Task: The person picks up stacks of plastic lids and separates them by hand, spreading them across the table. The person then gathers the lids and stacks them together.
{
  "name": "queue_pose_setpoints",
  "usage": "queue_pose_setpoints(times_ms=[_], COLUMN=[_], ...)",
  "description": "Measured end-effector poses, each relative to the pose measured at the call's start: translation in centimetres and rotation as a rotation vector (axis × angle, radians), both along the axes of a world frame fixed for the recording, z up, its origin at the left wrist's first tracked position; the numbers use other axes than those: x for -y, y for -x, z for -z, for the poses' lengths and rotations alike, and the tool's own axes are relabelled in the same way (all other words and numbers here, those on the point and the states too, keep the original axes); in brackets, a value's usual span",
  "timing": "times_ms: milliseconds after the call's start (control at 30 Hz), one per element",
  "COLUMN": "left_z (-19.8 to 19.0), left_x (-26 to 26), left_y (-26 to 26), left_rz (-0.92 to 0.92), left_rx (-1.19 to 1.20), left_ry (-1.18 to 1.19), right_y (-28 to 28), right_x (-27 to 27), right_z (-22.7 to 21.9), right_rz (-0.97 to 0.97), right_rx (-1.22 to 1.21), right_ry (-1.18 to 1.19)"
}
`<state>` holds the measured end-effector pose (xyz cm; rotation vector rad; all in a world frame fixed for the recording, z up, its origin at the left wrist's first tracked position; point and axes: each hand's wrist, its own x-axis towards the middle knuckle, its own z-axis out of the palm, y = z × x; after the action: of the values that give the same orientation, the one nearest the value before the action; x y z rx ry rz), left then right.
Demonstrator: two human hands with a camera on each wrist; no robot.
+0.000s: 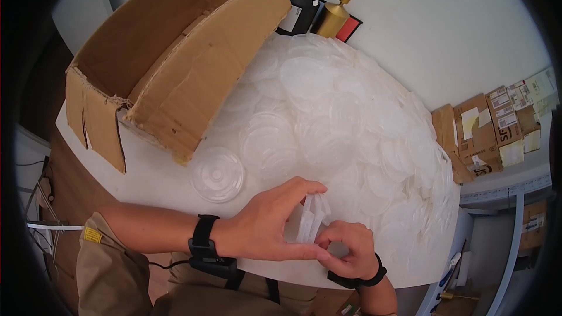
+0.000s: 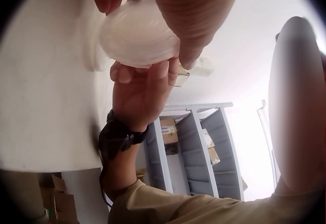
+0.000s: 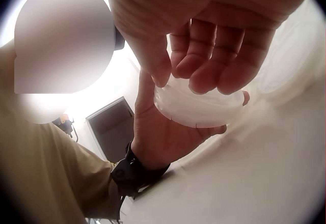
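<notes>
Close over the table's front edge, my left hand (image 1: 260, 225) grips a few stacked clear plastic lids (image 1: 311, 222) by their rim, thumb on the near side and fingers on the far side. The lids stand on edge in the head view. My right hand (image 1: 358, 251) has its fingers curled at their lower right rim, and in the right wrist view thumb and fingertips pinch that rim (image 3: 198, 107). A flat grey round patch shows among the right fingers in the head view. One loose lid (image 1: 217, 174) lies flat on the table left of the pile.
A large heap of clear lids (image 1: 351, 117) covers much of the white table (image 1: 152, 196). An open cardboard box (image 1: 193, 76) stands at the back left. Behind the heap are a black device (image 1: 301, 11) and a gold bottle (image 1: 335, 19). Cartons (image 1: 480, 134) stand at the right.
</notes>
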<state>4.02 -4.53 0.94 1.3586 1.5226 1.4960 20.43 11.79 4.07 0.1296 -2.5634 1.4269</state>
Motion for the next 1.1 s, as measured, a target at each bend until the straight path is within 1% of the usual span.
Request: queue_pose_setpoints(times_ms=[33,67,100,133,200,233,367,400,533,600,633,667,700,733,800,833,900,967,1033,1067,1100], left_z=[0.0,-0.1,-0.4,-0.6,-0.7,-0.8,-0.9,-0.8,-0.1,-0.3,-0.4,-0.2,0.1,0.2,0.1,0.0,-0.1,0.2,1.0,0.9,0.6], left_x=[0.0,0.0,0.1,0.1,0.1,0.1,0.3,0.3,0.1,0.3,0.3,0.2,0.0,0.0,0.2,0.1,0.0,0.0,-0.3,-0.3,-0.1], left_y=[0.0,0.0,0.1,0.1,0.1,0.1,0.1,0.0,-0.3,-0.2,-0.2,-0.1,0.0,0.0,0.1,0.1,0.0,0.0,0.0,0.0,0.0], left_rz=[-0.016,-0.016,-0.019,-0.021,-0.02,-0.018,-0.019,-0.034,-0.038,-0.026,-0.012,-0.011,-0.034,-0.057,-0.048,-0.035,-0.029,-0.024,-0.077,-0.076,-0.056], left_rx=[-0.013,-0.013,0.016,0.044,0.08,0.118,0.138,0.185,0.288,0.309,0.327,0.327,0.23,0.133,0.127,0.117,0.104,0.096,-0.06,-0.061,0.023], left_ry=[-0.017,-0.016,0.026,0.068,0.079,0.09,0.122,0.085,0.005,0.028,0.05,0.05,0.008,-0.033,-0.012,0.009,-0.003,-0.013,-0.184,-0.184,-0.117], right_y=[0.1,0.1,0.2,0.1,-0.1,-0.2,-0.7,-0.8,-1.1,-1.7,-1.8,-1.8,-1.8,-1.7,-1.5,-1.6,-1.6,-1.2,-1.0,-0.9,-0.9], right_x=[0.1,0.1,0.2,0.2,0.0,-0.2,-0.4,-0.4,-0.4,-0.3,-0.2,0.0,0.1,0.2,0.3,0.1,-0.3,-0.4,-0.4,-0.5,-0.6], right_z=[-0.1,-0.4,-0.5,-0.4,-0.1,-0.1,0.1,0.2,0.4,0.9,0.8,0.7,0.5,0.3,0.0,-0.1,-0.3,-0.4,-0.4,-0.4,-0.5], right_rz=[0.0,0.017,0.035,0.034,0.109,0.11,0.244,0.294,0.336,0.436,0.436,0.485,0.533,0.532,0.591,0.592,0.616,0.632,0.649,0.662,0.676], right_rx=[-0.001,-0.042,-0.084,-0.084,-0.127,-0.128,-0.168,-0.165,-0.174,-0.156,-0.155,-0.121,-0.087,-0.088,-0.037,-0.036,0.002,-0.02,-0.039,-0.038,-0.038], right_ry=[0.0,-0.052,-0.105,-0.104,-0.041,-0.041,-0.028,-0.034,0.007,0.021,0.021,0.107,0.192,0.191,0.284,0.284,0.38,0.425,0.469,0.493,0.516])
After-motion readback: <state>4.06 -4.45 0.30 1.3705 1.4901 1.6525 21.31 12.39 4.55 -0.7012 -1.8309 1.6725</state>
